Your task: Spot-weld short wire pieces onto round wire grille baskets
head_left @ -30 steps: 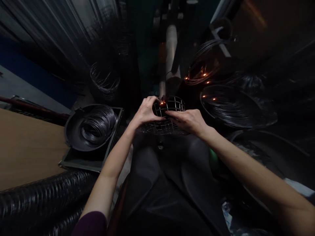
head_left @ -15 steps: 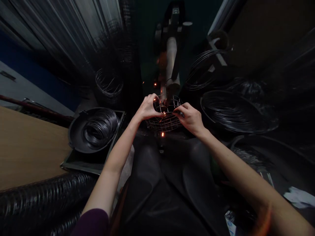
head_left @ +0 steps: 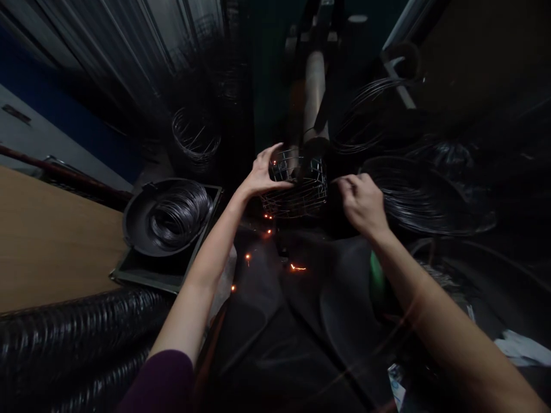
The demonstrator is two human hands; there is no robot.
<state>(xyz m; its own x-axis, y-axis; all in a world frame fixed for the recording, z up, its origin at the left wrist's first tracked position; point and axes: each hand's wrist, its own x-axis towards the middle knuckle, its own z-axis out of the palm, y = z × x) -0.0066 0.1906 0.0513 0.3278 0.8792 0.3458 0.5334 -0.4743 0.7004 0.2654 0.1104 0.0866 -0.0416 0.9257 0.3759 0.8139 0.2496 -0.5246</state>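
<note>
Tan wooden table (head_left: 55,241) at far left, its edge running under a red rail (head_left: 73,186) set against a blue wall (head_left: 64,123). Black round pan (head_left: 133,229) holding a coil of dark steel wire (head_left: 181,217), sitting on a shallow dark tray (head_left: 144,277) beside the table. Ribbed black hose (head_left: 73,338) piled low in the left foreground. Loose wire hoops (head_left: 196,137) stand further back. Pale cylindrical post (head_left: 315,92) upright at centre. Right side: large flat wire coil (head_left: 426,201), another coil (head_left: 370,115) above it, green object (head_left: 376,281) low down, white paper scraps (head_left: 519,350) at the lower edge.
</note>
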